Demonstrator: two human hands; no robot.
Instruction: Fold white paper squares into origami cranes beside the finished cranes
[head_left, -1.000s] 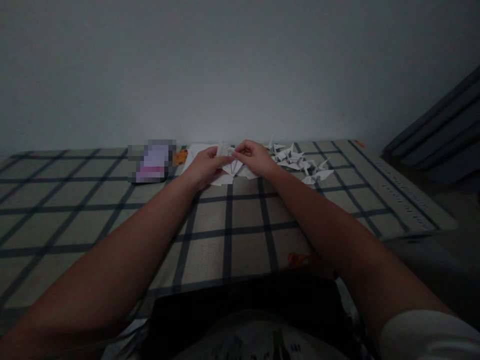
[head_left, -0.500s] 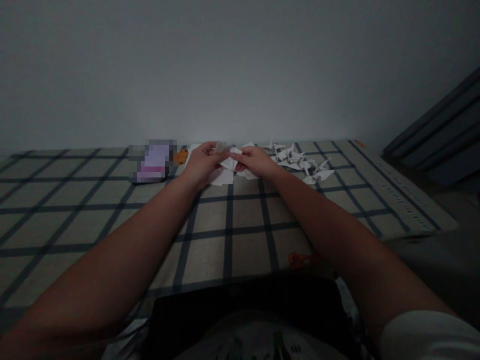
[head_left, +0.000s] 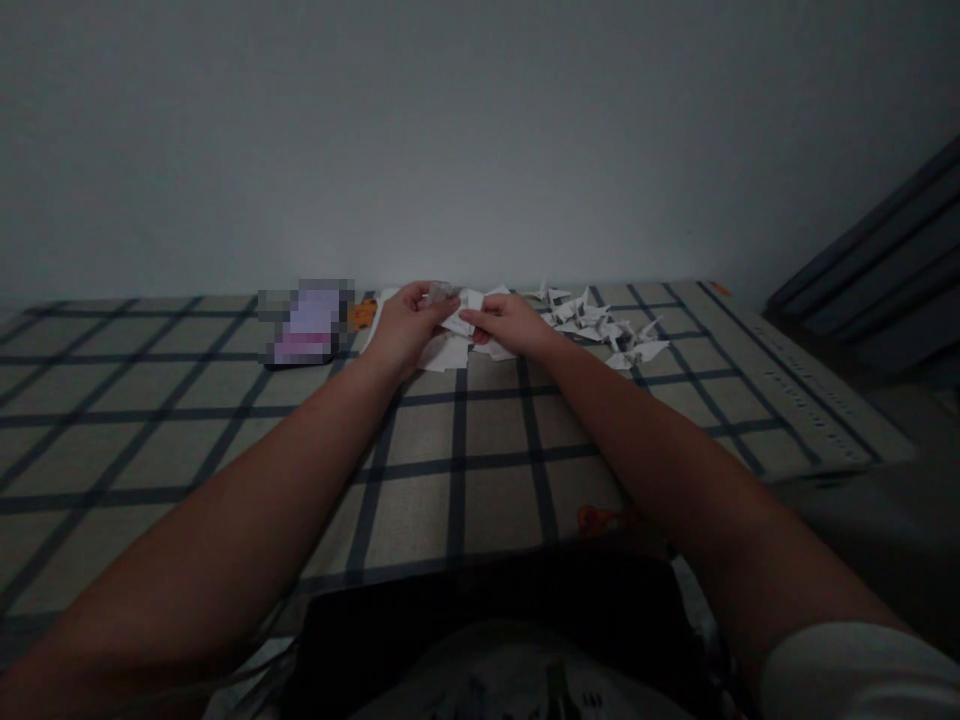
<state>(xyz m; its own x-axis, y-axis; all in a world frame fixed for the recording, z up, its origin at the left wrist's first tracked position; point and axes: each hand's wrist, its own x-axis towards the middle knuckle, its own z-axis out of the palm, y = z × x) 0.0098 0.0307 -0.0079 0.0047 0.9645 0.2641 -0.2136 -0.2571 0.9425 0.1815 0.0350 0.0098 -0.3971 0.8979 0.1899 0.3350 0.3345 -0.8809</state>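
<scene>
Since a second earlier, the spread wings had closed into a small packet. On the soft checked cloth (head_left: pixel 457 440), pointed paper cranes (head_left: pixel 600 325) lay just right of my right hand (head_left: pixel 514 325). It and my left hand (head_left: pixel 401 325) pinched the crisp white folded paper (head_left: pixel 461 318) between them, equally near, long axis running hand to hand, above flat loose sheets (head_left: pixel 442 355).

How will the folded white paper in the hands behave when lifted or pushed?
The folded paper looks thin, so probably light and floppy. Left hand and right hand pinch it; hard pressure would likely crush its creases.
</scene>
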